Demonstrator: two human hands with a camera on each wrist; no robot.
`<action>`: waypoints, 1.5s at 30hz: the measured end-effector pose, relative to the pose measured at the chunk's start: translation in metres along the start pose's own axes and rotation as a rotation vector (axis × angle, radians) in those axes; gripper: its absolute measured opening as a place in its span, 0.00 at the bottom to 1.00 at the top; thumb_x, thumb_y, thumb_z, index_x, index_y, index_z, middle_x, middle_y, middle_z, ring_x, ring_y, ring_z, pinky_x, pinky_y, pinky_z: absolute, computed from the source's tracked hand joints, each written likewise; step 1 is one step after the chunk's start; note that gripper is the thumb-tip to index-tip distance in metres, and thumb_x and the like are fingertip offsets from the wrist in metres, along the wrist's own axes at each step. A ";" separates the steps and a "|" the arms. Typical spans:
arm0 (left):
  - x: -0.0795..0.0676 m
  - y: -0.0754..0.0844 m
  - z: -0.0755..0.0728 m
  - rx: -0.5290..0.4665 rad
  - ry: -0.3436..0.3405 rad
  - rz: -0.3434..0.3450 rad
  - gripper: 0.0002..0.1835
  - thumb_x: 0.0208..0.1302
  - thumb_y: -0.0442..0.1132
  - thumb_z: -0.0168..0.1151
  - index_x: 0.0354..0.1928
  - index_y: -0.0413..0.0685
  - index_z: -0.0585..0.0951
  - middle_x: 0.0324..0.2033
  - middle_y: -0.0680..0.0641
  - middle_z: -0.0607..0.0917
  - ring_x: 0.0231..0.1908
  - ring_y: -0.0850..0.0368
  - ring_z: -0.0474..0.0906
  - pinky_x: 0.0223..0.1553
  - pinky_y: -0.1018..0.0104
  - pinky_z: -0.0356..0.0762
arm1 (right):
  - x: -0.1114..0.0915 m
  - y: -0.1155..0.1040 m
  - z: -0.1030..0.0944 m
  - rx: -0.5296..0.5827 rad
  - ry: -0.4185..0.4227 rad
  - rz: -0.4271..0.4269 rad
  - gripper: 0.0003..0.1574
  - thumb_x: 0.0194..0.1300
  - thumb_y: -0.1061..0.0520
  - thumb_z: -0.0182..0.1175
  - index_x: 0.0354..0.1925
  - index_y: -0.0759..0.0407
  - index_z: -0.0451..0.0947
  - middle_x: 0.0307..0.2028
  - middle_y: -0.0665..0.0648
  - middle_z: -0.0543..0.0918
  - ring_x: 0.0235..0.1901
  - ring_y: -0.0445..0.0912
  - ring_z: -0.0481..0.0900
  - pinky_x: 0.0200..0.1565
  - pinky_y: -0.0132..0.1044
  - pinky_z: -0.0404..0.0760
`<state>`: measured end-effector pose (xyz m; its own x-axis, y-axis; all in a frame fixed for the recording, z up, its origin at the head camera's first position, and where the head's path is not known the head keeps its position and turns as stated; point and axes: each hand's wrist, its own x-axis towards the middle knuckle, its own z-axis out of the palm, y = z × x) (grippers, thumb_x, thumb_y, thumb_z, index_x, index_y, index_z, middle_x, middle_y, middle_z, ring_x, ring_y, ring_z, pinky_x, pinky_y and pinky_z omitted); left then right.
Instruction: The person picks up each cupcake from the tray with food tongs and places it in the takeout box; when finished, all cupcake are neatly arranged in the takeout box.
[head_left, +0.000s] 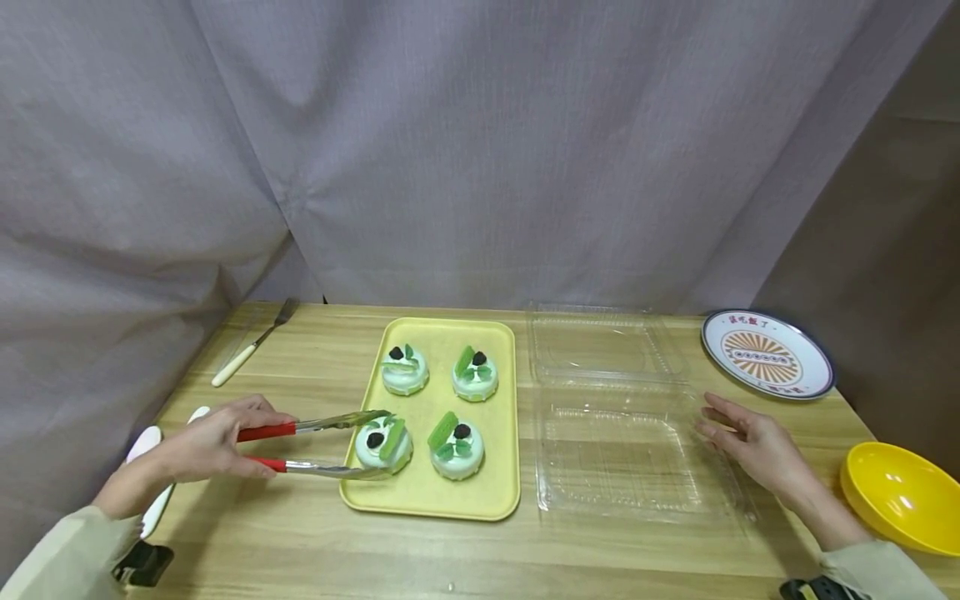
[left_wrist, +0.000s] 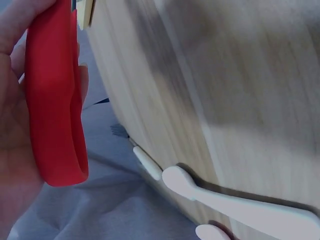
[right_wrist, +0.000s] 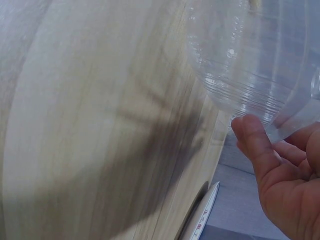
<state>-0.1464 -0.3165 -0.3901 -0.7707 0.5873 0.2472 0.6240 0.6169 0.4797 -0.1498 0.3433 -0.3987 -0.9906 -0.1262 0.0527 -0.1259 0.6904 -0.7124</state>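
Observation:
My left hand (head_left: 213,442) grips tongs with red handles (left_wrist: 55,95). In the head view the metal arms (head_left: 322,469) reach right over a yellow tray (head_left: 425,498), their tips on either side of the near-left pale green cake (head_left: 367,454). Whether the tips touch it I cannot tell. Several such cakes, each topped with a dark berry and green pieces, sit on the tray. At the right edge of a clear plastic container (head_left: 622,458) my right hand (head_left: 765,450) holds the rim between thumb and fingers. The container's hinged lid (head_left: 600,342) lies folded back behind it.
A patterned plate (head_left: 768,354) lies at the back right, with a yellow bowl (head_left: 903,496) nearer the front. On the left lie a fork with a cream handle (head_left: 236,364) and white utensils (left_wrist: 240,207). Grey cloth (head_left: 487,150) hangs behind the table.

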 end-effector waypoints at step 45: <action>0.026 0.020 -0.011 0.137 0.211 0.075 0.31 0.31 0.37 0.83 0.46 0.45 0.86 0.37 0.54 0.86 0.39 0.70 0.78 0.41 0.83 0.70 | 0.001 -0.003 -0.001 -0.030 -0.027 0.037 0.35 0.70 0.66 0.55 0.68 0.82 0.54 0.57 0.84 0.70 0.37 0.17 0.72 0.37 0.25 0.82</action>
<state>-0.1553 -0.2941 -0.3648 -0.7225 0.5209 0.4545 0.6810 0.6494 0.3384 -0.1500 0.3415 -0.3958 -0.9928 -0.1195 0.0076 -0.0915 0.7161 -0.6920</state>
